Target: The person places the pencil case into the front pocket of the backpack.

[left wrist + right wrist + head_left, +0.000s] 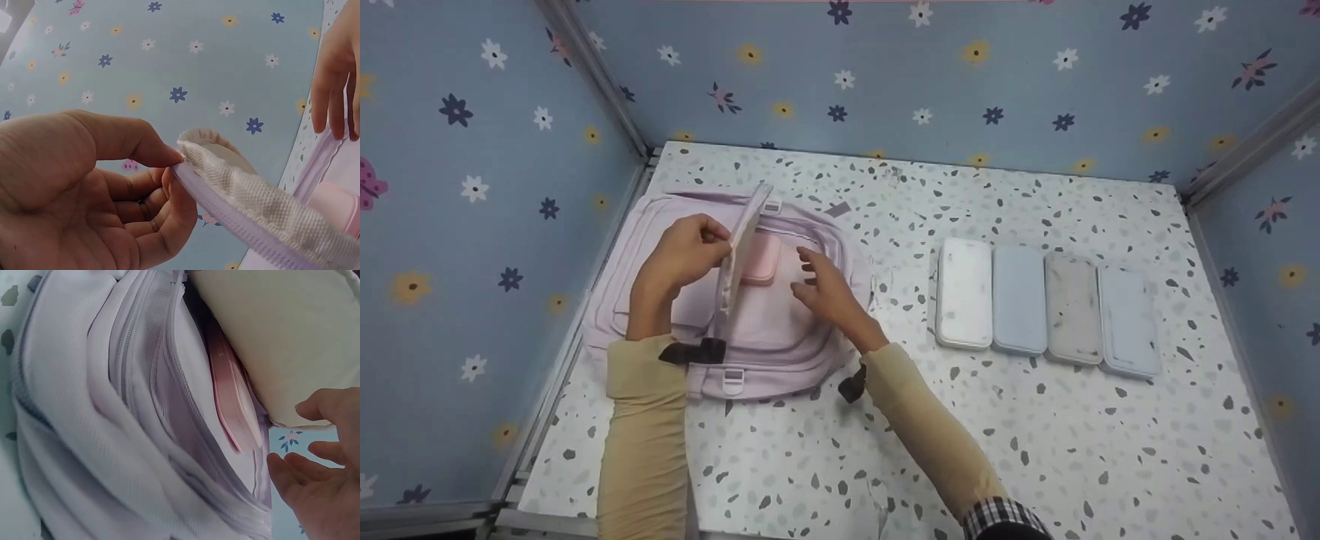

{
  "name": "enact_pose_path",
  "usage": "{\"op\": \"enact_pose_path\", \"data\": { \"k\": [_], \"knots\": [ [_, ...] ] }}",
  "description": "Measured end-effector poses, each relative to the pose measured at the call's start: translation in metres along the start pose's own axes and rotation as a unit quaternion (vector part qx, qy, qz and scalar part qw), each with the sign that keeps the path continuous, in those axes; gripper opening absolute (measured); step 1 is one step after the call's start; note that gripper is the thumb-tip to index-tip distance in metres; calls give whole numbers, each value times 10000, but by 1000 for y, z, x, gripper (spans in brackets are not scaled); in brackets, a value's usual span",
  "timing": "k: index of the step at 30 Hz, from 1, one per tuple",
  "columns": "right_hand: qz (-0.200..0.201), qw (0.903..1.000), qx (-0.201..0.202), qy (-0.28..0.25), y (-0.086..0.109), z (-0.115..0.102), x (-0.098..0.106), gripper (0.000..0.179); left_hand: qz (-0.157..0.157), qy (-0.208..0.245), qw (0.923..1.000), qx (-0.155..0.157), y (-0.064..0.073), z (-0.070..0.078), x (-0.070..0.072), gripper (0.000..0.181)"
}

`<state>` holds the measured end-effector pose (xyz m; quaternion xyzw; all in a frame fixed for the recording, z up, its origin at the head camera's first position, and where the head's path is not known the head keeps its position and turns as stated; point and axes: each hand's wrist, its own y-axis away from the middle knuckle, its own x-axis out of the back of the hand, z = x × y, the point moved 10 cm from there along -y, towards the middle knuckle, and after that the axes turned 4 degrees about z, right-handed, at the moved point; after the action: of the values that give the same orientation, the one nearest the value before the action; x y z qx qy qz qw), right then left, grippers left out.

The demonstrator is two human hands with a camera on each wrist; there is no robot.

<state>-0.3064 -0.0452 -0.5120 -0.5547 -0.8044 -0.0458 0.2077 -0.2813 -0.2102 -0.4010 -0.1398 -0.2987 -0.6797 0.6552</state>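
A lilac backpack (791, 311) lies on the table with its zipped compartment unzipped. My left hand (682, 251) pinches the zipper edge of its front flap (247, 194) between thumb and fingers, holding the flap upright. Inside the compartment is a pink case (762, 262) with rounded corners, partly hidden by the flap in the head view. Over the right part of the opening is my right hand (826, 289), its fingers spread and holding nothing. In the right wrist view the pink case (239, 405) leans between the bag's lining and the cream inner side of the flap.
To the right, a white case (964, 292), a blue case (1020, 300), a grey case (1072, 307) and a pale blue case (1129, 321) lie in a row. Flower-patterned panels (885, 82) border the speckled table (960, 442) at the back and sides.
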Motion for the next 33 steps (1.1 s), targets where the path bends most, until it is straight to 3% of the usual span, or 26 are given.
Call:
{"op": "enact_pose_path", "data": {
  "k": [13, 19, 24, 30, 33],
  "knots": [
    [459, 9968, 610, 225, 48, -12, 37, 59, -22, 90, 9999, 37, 1, -4, -3, 28],
    [608, 9945, 854, 37, 67, -20, 48, 62, 13, 28, 10000, 87, 1, -5, -4, 28],
    [853, 9925, 871, -3, 86, -25, 57, 63, -9, 51, 9999, 110, 2, -4, -3, 29],
    [1290, 9889, 720, 155, 114, -47, 73, 59, 0, 6, 9999, 119, 2, -4, -3, 29],
    [1534, 9860, 590, 273, 125, -41, 81, 60, -7, 28, 9999, 101, 1, -3, -4, 29]
  ]
}}
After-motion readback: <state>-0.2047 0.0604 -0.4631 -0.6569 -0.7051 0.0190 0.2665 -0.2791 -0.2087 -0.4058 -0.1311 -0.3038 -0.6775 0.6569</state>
